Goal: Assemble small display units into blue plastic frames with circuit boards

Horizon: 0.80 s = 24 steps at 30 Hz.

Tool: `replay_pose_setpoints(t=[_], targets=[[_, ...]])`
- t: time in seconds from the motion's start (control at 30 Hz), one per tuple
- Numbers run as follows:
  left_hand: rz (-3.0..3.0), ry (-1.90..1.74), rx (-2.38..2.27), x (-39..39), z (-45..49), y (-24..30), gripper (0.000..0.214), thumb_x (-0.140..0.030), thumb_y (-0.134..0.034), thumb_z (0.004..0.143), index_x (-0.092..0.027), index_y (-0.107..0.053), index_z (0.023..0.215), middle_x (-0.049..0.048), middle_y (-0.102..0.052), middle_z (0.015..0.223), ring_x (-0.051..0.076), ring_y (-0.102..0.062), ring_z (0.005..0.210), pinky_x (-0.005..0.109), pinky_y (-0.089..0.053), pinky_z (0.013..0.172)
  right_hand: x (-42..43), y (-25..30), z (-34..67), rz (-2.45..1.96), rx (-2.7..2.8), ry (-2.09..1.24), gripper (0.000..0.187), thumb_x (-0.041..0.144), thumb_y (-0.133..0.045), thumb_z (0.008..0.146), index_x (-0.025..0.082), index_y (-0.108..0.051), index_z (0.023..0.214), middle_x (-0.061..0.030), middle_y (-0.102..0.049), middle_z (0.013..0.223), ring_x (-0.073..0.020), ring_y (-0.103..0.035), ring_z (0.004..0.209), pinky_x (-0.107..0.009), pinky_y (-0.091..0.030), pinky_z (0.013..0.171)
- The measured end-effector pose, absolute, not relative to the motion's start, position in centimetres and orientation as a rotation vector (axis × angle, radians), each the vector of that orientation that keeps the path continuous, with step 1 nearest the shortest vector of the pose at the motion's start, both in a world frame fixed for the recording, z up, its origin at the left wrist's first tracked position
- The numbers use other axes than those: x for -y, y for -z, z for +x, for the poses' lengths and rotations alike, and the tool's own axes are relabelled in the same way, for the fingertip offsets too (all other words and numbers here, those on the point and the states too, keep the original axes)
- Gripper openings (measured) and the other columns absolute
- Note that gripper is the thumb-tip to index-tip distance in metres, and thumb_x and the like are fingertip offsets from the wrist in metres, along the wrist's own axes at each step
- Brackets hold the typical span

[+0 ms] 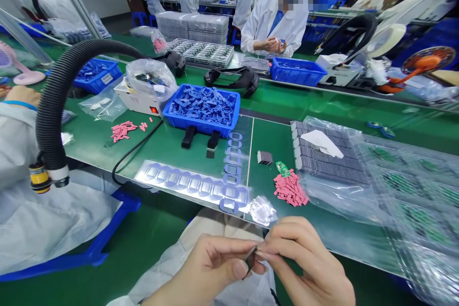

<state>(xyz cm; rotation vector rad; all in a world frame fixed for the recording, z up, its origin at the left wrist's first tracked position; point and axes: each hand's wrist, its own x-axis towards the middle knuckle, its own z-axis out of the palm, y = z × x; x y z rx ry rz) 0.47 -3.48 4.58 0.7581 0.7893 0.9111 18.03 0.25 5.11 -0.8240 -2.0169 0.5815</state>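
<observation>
- Clock centred on the small dark flat piece [250, 263], 12 pointing away from the wearer; the piece is up off the bench, between both hands, this side of the bench edge.
- Left hand [210, 263], at 9: thumb and forefinger pinched narrow on the piece.
- Right hand [313, 260], at 3: fingertips gathered tight on its upper end; whether they pinch anything else as well is hidden.
- Long axis seems to run 1 to 7, tilted; face partly covered by fingers. Neither hand is nearer; both touch it, left along the side, right at the 1 o'clock end.
- Edges: bench [344, 229] rim slants past from 10 to 3, close beyond the knuckles. Crumpled clear plastic [263, 210] sits near that rim, just past 12.
- Further out: pink strips [290, 190] at 1, sheet of oval stickers [193, 183] at 10 to 11, blue bin [201, 126] at 11.
- Open room: towards 7, over the white-clad lap [172, 265]; tighter at 12.
</observation>
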Motion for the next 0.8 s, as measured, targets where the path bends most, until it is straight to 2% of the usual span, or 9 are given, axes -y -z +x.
replay_pose_setpoints(t=[0.1, 0.23, 0.43, 0.6, 0.7, 0.8], targets=[[0.812, -0.903, -0.821, 3.6, 0.5, -4.6, 0.047, -0.056, -0.062, 0.074, -0.025, -0.071, 0.109, 0.0056, -0.074, 0.086, 0.021, -0.064, 0.083, 0.033, -0.048, 0.084, -0.4, -5.0, 18.1, -0.836, 2.001, -0.623, 0.015, 0.006, -0.058, 0.082, 0.021, -0.060, 0.082, -0.0020, -0.061, 0.069, -0.0165, -0.057, 0.066, -0.030, -0.048, 0.056], [0.862, -0.869, -0.883, 4.0, 0.7, -3.8, 0.046, -0.054, -0.061, 0.077, -0.026, -0.069, 0.113, 0.0065, -0.075, 0.090, 0.023, -0.066, 0.087, 0.034, -0.050, 0.082, 0.0, -4.1, 18.0, -0.892, 1.987, -0.650, 0.015, 0.007, -0.055, 0.084, 0.022, -0.057, 0.080, -0.0014, -0.060, 0.069, -0.0163, -0.056, 0.065, -0.029, -0.047, 0.057], [0.594, -1.068, -0.925, 4.6, 1.7, -0.7, 0.031, -0.043, -0.073, 0.072, -0.028, -0.074, 0.100, 0.0067, -0.077, 0.101, 0.023, -0.070, 0.095, 0.034, -0.052, 0.089, 2.0, -2.4, 18.3, -0.943, 2.051, -0.323, 0.014, 0.006, -0.050, 0.081, 0.020, -0.054, 0.081, -0.0030, -0.060, 0.076, -0.0170, -0.055, 0.072, -0.033, -0.045, 0.072], [0.389, -1.205, -1.105, 4.0, 1.4, -0.1, 0.033, -0.044, -0.075, 0.070, -0.024, -0.076, 0.096, 0.0105, -0.077, 0.100, 0.023, -0.071, 0.090, 0.029, -0.056, 0.079, 0.3, 0.0, 19.9, -1.301, 1.920, -0.481, 0.012, 0.020, -0.043, 0.091, 0.022, -0.047, 0.079, -0.0031, -0.055, 0.079, -0.0179, -0.054, 0.077, -0.029, -0.045, 0.066], [0.310, -1.225, -1.133, 3.6, 1.1, -0.7, 0.037, -0.045, -0.079, 0.063, -0.022, -0.077, 0.092, 0.0113, -0.078, 0.095, 0.023, -0.072, 0.086, 0.028, -0.056, 0.075, -1.7, 2.4, 20.3, -1.499, 1.919, -0.346, 0.016, 0.027, -0.046, 0.092, 0.022, -0.050, 0.077, -0.0033, -0.058, 0.079, -0.0200, -0.054, 0.078, -0.031, -0.044, 0.068], [0.268, -1.206, -1.127, 3.5, 0.8, -1.0, 0.039, -0.047, -0.080, 0.060, -0.022, -0.077, 0.090, 0.0103, -0.078, 0.092, 0.021, -0.072, 0.083, 0.025, -0.056, 0.073, -2.5, 4.2, 20.0, -1.553, 1.922, -0.180, 0.009, 0.026, -0.054, 0.088, 0.019, -0.056, 0.083, -0.0061, -0.062, 0.082, -0.0230, -0.054, 0.081, -0.034, -0.039, 0.069]])
